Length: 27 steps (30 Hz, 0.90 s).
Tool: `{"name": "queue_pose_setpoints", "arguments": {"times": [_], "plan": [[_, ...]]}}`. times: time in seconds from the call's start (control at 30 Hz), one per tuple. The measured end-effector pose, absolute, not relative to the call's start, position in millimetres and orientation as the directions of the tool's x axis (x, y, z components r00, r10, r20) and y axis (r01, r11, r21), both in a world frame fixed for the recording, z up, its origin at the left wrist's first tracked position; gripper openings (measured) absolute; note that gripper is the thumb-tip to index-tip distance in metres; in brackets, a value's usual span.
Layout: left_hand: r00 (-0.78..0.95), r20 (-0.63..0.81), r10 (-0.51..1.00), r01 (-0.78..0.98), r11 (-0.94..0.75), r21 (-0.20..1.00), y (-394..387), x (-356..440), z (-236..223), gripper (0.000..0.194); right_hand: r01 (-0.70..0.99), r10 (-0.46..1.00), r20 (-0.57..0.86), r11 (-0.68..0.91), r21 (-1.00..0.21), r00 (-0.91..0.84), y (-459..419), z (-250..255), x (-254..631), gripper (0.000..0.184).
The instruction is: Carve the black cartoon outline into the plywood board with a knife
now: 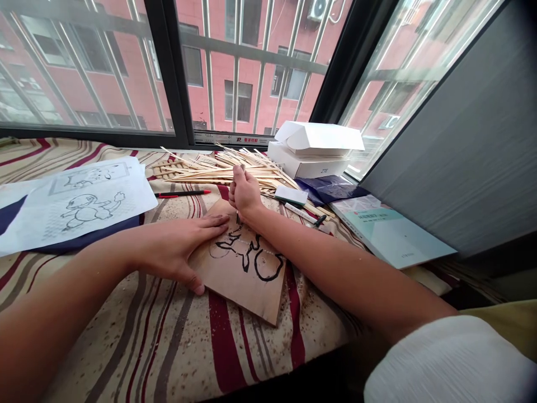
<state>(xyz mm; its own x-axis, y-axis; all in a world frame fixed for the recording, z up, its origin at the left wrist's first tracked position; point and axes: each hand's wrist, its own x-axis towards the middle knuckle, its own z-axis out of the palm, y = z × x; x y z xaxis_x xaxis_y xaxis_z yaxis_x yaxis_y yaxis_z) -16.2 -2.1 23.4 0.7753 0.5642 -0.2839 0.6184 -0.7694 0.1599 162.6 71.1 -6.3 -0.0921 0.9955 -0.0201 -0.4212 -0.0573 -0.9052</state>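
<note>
My left hand (pixel 176 252) lies flat with its fingers spread, pressing on the left edge of a thin wooden board (pixel 262 296). The board carries a thick black cartoon outline (pixel 241 246). My right hand (pixel 245 193) is closed in a fist at the board's top corner. It grips a slim tool (pixel 238 218), whose tip points down at the outline. Most of the tool is hidden in my fingers, so I cannot tell its exact kind.
A printed sheet with a cartoon figure (pixel 79 204) lies left, beside a red-and-black pen (pixel 182 193). Behind my hands are a heap of thin wooden sticks (pixel 226 170), a white ZTE box (pixel 308 165), and a book (pixel 390 232). A striped cloth (pixel 235 352) covers the surface, which ends at a window (pixel 251 67).
</note>
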Motion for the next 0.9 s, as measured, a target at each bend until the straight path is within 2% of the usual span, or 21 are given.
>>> {"name": "queue_pose_setpoints", "arguments": {"times": [0.1,0.27,0.4,0.63,0.9], "plan": [[0.753,-0.309,0.581,0.643,-0.749,0.160,-3,-15,25,0.128,-0.515,0.993,-0.023,-0.082,-0.853,-0.119,66,-3,168,0.046],[0.760,-0.292,0.580,0.639,-0.750,0.173,-4,-13,28,0.127,-0.492,0.899,0.028,-0.213,-0.844,-0.438,55,1,173,0.054],[0.751,-0.308,0.584,0.648,-0.741,0.176,-4,-13,28,0.126,-0.492,0.930,0.054,-0.142,-0.859,-0.363,45,4,171,0.053],[0.773,-0.284,0.567,0.623,-0.764,0.170,-2,-21,21,0.122,-0.486,0.944,0.180,0.024,-0.873,-0.276,45,20,190,0.050],[0.790,-0.318,0.525,0.604,-0.757,0.251,-7,-13,30,0.122,-0.349,0.933,0.215,0.107,-0.931,-0.288,48,30,205,0.047]]}}
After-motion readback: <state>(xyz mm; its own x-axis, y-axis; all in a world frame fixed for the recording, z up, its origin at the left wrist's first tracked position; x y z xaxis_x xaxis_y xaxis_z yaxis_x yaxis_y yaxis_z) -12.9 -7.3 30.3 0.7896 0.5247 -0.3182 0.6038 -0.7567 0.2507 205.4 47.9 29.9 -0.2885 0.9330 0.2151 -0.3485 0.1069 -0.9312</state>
